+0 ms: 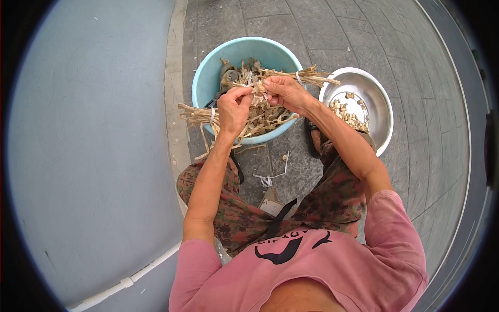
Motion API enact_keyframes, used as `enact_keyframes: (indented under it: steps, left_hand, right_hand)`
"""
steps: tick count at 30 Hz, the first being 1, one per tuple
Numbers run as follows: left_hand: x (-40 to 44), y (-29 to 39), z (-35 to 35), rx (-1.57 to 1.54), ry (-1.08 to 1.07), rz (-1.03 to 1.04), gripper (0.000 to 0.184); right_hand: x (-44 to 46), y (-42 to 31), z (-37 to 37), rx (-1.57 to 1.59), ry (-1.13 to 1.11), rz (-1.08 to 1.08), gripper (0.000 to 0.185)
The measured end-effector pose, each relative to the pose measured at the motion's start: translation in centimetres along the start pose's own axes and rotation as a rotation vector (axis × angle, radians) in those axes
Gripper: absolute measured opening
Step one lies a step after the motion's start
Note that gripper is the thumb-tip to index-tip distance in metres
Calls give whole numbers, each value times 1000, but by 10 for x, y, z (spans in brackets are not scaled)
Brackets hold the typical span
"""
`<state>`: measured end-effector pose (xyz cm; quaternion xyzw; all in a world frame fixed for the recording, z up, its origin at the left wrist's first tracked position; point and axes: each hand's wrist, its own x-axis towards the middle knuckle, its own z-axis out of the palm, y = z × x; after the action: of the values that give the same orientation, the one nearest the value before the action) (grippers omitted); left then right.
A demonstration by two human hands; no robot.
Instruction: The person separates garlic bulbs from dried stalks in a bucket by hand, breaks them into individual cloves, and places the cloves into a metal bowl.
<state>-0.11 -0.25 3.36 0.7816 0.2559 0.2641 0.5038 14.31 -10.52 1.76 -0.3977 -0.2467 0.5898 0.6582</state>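
Note:
Over the blue basin [200, 83], my left hand [234, 108] and my right hand [287, 93] meet with fingers pinched. Between their fingertips is a pale piece of garlic [259, 89] with papery skin; its exact outline is hard to make out. Dry garlic stalks [195, 115], tied with a white band, stick out over the basin's left rim beside my left wrist. Another tied bundle of stalks [314, 78] reaches past the right rim, behind my right hand. Brown husks and dry leaves [270, 117] lie in the basin below my hands.
A steel bowl [382, 104] with many loose garlic cloves [345, 115] stands to the right on grey paving. White string [266, 180] lies on the ground between my feet. A blue-grey wall [93, 130] runs along the left side.

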Motion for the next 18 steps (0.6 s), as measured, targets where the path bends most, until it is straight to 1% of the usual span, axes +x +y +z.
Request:
enact_keyframes:
  steps: [3,6,9,10,13,14,16,18]
  left_hand:
    - [1,-5,-5,304,-98,-61,25]
    - [1,-3,-2,155,-11,17,24]
    - [5,3,-8,-497,-277,-302,27]
    - [4,6,-5,-452,-272,-260,25]
    - [5,0,-6,-414,-253,-217,21]
    - [4,0,-5,-482,-190,-219,17]
    - [2,6,-3,-506,-142,-200,14]
    - [1,7,-3,-497,-99,-180,12]
  right_hand:
    - [-3,-9,3,-82,-32,36,17]
    - [-7,-13,5,-387,50,-29,15]
    - [-6,-9,10,-561,96,-120,17]
    - [-4,-6,8,-637,111,-148,20]
    - [-6,-3,10,-677,165,-263,21]
    - [-7,-4,10,-612,143,-213,22]
    - [-8,-9,10,-486,97,-118,26]
    - [-7,-4,10,-377,55,-105,29]
